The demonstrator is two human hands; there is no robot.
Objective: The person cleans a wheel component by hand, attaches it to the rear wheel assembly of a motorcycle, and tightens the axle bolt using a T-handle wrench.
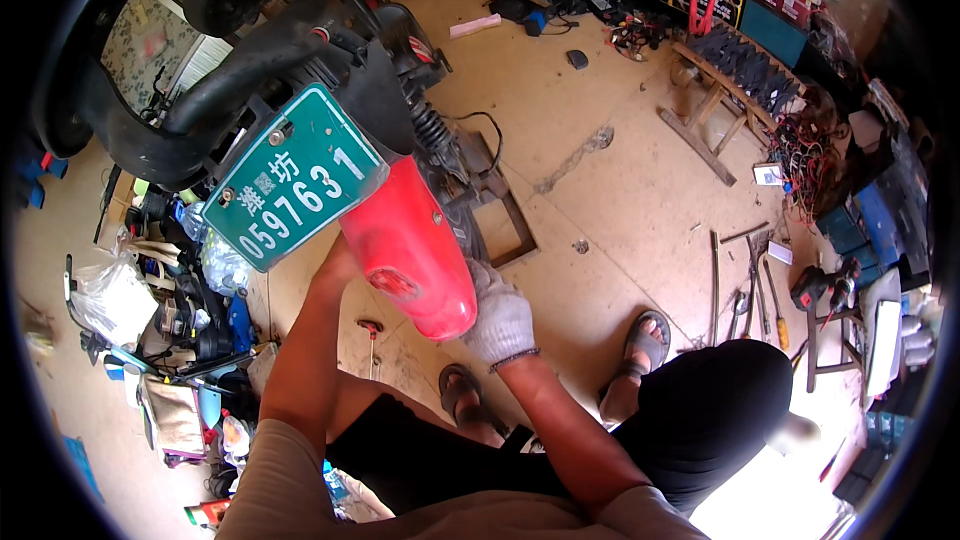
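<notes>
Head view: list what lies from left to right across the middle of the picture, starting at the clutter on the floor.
Clear plastic bag → green number plate → red rear mudguard → right hand in a white work glove, on the mudguard's lower end → long hand tools on the floor → red power drill.

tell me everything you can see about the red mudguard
The red mudguard is a glossy, plastic-looking curved shell at the scooter's rear, slanting down from under the green plate to a rounded tip. A reflector-like disc sits on its face. The gloved right hand grips its lower right edge; the left hand is against its left side, mostly hidden behind it.
</notes>
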